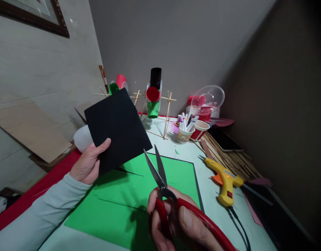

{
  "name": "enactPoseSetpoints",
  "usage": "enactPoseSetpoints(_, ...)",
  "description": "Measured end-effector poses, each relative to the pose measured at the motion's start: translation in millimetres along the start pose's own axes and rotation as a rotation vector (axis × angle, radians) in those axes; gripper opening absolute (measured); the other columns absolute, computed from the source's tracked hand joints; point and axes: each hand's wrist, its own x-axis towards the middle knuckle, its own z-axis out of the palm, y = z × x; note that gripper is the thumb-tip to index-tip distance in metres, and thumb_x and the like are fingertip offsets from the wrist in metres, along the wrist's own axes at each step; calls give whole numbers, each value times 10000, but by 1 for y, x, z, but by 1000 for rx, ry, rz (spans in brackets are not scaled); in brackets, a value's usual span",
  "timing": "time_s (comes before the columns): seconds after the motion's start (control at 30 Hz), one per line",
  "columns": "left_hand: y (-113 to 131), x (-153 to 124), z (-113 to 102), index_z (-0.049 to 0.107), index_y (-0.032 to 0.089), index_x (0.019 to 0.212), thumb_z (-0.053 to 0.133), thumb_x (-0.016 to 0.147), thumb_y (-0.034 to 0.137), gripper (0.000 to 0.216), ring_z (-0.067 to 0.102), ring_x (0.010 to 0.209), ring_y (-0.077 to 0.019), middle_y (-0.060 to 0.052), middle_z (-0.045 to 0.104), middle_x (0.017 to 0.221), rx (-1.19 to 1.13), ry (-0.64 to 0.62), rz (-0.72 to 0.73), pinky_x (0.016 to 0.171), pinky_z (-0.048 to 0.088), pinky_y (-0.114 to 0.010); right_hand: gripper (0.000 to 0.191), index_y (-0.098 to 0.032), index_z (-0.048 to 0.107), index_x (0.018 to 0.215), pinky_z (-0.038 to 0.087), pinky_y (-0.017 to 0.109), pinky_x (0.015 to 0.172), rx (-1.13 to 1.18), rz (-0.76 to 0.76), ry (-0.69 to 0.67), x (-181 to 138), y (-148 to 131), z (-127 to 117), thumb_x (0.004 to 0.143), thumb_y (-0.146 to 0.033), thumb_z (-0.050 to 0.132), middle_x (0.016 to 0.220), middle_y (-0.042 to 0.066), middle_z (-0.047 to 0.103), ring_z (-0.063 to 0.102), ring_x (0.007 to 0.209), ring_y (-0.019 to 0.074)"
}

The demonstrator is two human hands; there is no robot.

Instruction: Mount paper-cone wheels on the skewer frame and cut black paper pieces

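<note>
Pinched between the thumb and fingers of my left hand [88,162] is a sheet of black card [118,127], tilted up above the table. My right hand [181,223] grips red-handled scissors [160,177] with the blades parted and pointing up and forward. The blade tips are close to the card's lower right corner; whether they touch it I cannot tell. Below both hands lies a large green sheet [110,212] with dark edging along its far and right sides. A thin dark strip [129,172] rests on it near the black card.
Right of the green sheet lies a yellow glue gun [225,181] with its cord. Behind it are wooden sticks [233,160], a dark phone-like slab [225,139], a cup of markers [185,134] and a red-white cup [200,129]. A stick frame with coloured tubes [153,94] stands at the back.
</note>
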Motion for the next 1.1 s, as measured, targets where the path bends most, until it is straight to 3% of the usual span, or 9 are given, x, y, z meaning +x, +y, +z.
enactPoseSetpoints(0.2,0,0,0,643,129,1266,647,814,26,464,758,903,-255,-125,762,1114,-9,-4,-7,838,627,-312,614,-157,494,1055,322,192,506,-47,-15,-5,1,-6,0,856,-738,527,692,-3,542,419,514,60)
enactPoseSetpoints(0.47,2,-1,3,660,123,1228,542,880,15,383,761,878,-224,-101,780,1049,-12,34,-21,806,630,-282,632,-163,508,1058,329,190,527,-14,15,25,0,1,0,829,-751,552,691,-6,548,434,534,65)
enactPoseSetpoints(0.7,1,-1,2,645,138,1266,621,834,27,447,757,913,-252,-112,769,1096,-5,17,-9,863,620,-315,576,-155,478,1076,366,160,501,-71,-37,-38,4,-1,-2,904,-705,482,692,-5,536,420,514,51)
enactPoseSetpoints(0.87,-1,-1,0,638,135,1281,613,836,24,459,763,877,-270,-117,789,1000,7,4,-25,831,626,-329,550,-149,496,1084,377,140,453,-10,-89,-58,5,4,-6,924,-675,475,682,2,549,433,492,52)
enactPoseSetpoints(1.1,3,-1,1,619,138,1311,542,919,66,406,768,758,-248,-72,801,860,1,38,-91,732,639,-262,546,-150,491,1108,391,148,512,-16,-37,-71,4,3,-8,933,-667,471,708,4,547,443,533,52)
